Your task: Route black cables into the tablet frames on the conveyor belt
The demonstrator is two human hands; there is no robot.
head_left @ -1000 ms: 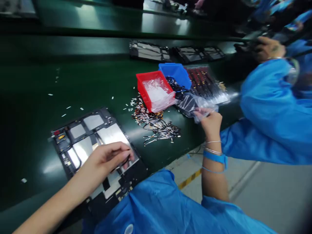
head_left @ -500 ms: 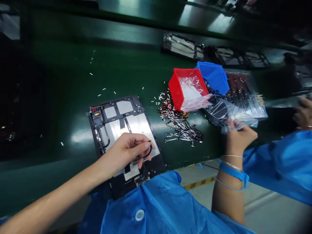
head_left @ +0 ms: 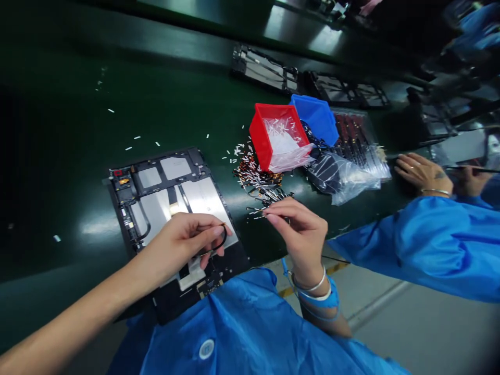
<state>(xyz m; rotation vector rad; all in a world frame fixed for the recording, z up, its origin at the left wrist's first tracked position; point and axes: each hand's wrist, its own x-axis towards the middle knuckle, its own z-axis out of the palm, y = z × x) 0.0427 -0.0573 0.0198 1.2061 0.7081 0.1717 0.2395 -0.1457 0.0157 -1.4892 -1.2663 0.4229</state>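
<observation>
My left hand [head_left: 201,237] is closed in a pinch on a thin black cable [head_left: 223,240], which curves in a loop below the fingertips. It hovers over an opened tablet [head_left: 211,200] with silver plates and a black frame, lying at the table's front edge. My right hand [head_left: 299,229] has thumb and forefinger pressed together at the near side of a pile of small cables [head_left: 273,195]. Whether it holds one of them cannot be made out; other fingers are curled in. White slivers [head_left: 238,150] lie around the pile.
Behind the pile stand a red bin [head_left: 261,138] with white slivers and a blue bin [head_left: 318,117]. Right of them lie a clear plastic bag [head_left: 346,179] and a tray of dark cables [head_left: 357,138]. More opened devices [head_left: 265,70] line the back. A co-worker's hand [head_left: 425,174] rests at right.
My right hand has left the plastic bag and moved left to the cable pile. My left hand keeps the cable over the tablet. The view has shifted right.
</observation>
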